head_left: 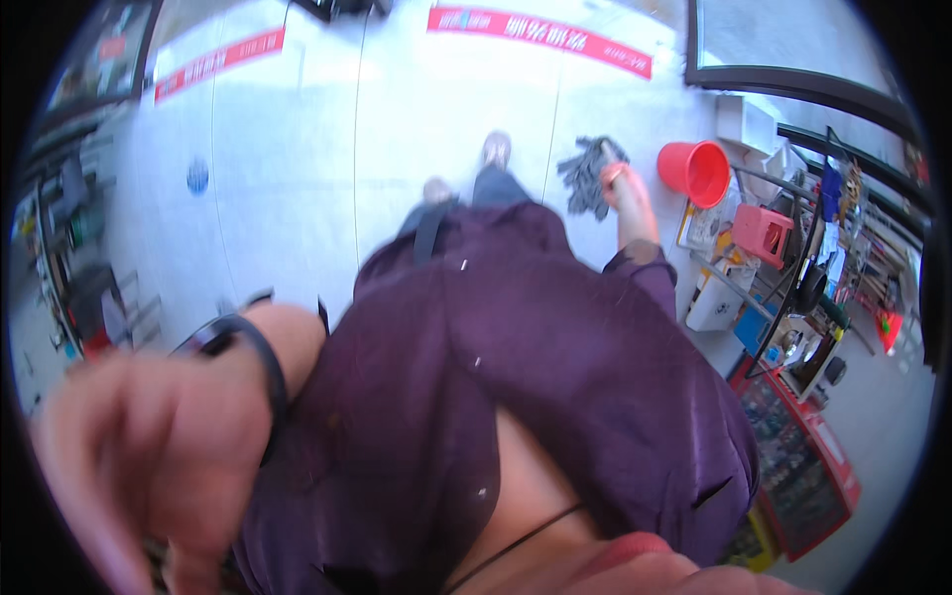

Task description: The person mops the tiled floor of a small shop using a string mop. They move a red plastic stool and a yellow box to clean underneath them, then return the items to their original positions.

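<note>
My left hand [149, 446] is raised close to the camera at the lower left, blurred. Its fingers bend downward and apart, and nothing shows in them. A dark band [263, 367] circles that wrist. Farther off, right of my legs, my right hand [617, 180] is closed around the pale handle of what looks like a grey strip mop [583, 178]. The mop's grey strands spread out over the light floor beside my fist. Motion blur hides the finer detail of the handle.
A red bucket [684, 171] stands right of the mop. Beyond it are a pink stool [762, 234], a metal rack with mixed goods, and a red-framed case [793, 466]. Red strips [540, 35] line the pale tiled floor [297, 178]. Dark furniture [94, 297] stands far left.
</note>
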Demonstrator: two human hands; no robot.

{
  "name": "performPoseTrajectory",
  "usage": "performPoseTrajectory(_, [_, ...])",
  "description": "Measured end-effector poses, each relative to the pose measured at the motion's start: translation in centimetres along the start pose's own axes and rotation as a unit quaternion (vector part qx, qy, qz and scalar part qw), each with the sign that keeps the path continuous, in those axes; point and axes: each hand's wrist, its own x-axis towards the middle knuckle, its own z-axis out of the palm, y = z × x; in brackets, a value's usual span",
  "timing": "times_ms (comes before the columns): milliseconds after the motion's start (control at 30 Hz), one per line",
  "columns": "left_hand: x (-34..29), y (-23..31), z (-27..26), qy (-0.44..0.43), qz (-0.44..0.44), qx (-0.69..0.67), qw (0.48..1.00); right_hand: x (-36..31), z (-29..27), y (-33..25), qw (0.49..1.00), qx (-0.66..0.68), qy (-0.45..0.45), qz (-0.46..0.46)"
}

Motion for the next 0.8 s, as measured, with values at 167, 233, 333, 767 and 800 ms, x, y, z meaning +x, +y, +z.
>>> performPoseTrajectory(167, [-3.5, -13.4, -4.6, -0.212, -0.434, 0.212, 0.85, 3.1, 4.9, 4.5, 0.985, -0.016, 0.109, -0.13])
performPoseTrajectory(233, [-5.9, -17.7, -4.6, -0.307, -0.544, 0.221, 0.749, 5.0, 5.7, 5.7, 0.982, 0.039, 0.131, -0.128])
performPoseTrajectory(333, [-7.6, -22.0, -4.6, -0.448, -0.559, 0.266, 0.645, 8.4, 5.8, 6.8, 0.976, 0.018, 0.161, -0.147])
performPoseTrajectory(767, [6.3, -39.0, -2.9, -0.613, -0.421, 0.498, 0.446, 16.6, 18.8, -6.1, 0.958, 0.075, 0.244, -0.128])
performPoseTrajectory(800, [6.8, -40.2, -2.9, -0.606, -0.427, 0.496, 0.452, 17.0, 19.5, -7.3, 0.96, 0.067, 0.241, -0.126])
